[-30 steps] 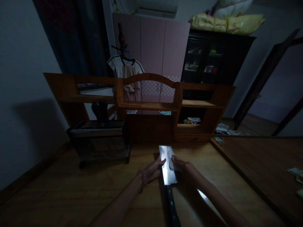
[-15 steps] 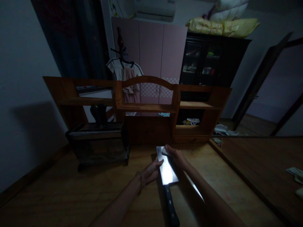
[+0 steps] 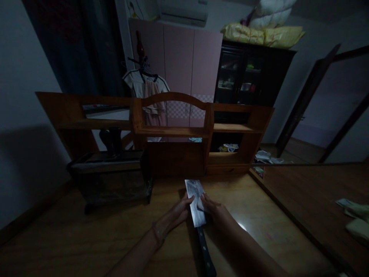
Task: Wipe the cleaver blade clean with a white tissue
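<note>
A cleaver (image 3: 195, 218) with a broad shiny blade and a black riveted handle is held over the wooden tabletop (image 3: 259, 215), its handle pointing toward me. My left hand (image 3: 181, 209) grips the blade's left edge, thumb lying on the flat face. On the right side, my right hand (image 3: 215, 209) is closed on a small pale piece of cloth or tissue (image 3: 201, 206), pressing it against the blade face. Its fingers partly cover this piece, so I cannot tell its exact kind.
A knife block (image 3: 109, 181) with black handles sticking up stands on the left. Behind the tabletop rises a wooden shelf unit (image 3: 173, 132). A wooden ledge (image 3: 288, 209) borders the right side, with pale cloth (image 3: 357, 227) beyond it.
My right hand has slid the pale piece down the blade toward the handle. The blade has tilted, losing its bright glare. The view has shifted slightly to the right.
</note>
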Tool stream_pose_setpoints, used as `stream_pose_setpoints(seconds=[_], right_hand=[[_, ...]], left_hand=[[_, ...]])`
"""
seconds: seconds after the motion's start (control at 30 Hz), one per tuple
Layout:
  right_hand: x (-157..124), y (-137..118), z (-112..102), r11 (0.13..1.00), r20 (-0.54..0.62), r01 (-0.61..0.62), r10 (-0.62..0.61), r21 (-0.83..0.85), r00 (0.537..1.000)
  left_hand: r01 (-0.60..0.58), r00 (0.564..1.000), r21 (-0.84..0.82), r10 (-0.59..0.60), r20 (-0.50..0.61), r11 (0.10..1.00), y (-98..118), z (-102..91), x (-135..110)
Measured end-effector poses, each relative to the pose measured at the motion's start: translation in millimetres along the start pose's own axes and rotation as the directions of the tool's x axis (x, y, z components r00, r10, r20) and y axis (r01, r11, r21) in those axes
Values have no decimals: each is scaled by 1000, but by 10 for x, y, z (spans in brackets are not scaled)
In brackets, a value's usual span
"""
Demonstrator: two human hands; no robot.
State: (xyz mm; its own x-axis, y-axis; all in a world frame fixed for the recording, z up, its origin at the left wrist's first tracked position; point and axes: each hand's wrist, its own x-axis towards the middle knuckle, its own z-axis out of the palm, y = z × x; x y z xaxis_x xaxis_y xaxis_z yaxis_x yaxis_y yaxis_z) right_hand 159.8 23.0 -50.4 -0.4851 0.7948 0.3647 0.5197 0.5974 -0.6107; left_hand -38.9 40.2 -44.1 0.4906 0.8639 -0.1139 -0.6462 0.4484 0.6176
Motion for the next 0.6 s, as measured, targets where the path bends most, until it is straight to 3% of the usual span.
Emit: stream_pose_setpoints(seconds=[0.13,0.33,0.43,0.6], right_hand=[[-322,-71,7,971,53,-39,53,-234,997],[-538,-252,-35,948,92,-35,68,-316,993],[-382,-262,-70,938,92,-23,58,-346,994],[151,-91,-97,912,71,41,-13,-408,997]], left_hand=[[29,1000,12,-29,-5,1000,18,25,-36],[17,1000,97,-17,6,995,42,55,-74],[40,998,109,-45,47,993,35,16,-48],[17,994,98,-28,110,995,10,-79,29]])
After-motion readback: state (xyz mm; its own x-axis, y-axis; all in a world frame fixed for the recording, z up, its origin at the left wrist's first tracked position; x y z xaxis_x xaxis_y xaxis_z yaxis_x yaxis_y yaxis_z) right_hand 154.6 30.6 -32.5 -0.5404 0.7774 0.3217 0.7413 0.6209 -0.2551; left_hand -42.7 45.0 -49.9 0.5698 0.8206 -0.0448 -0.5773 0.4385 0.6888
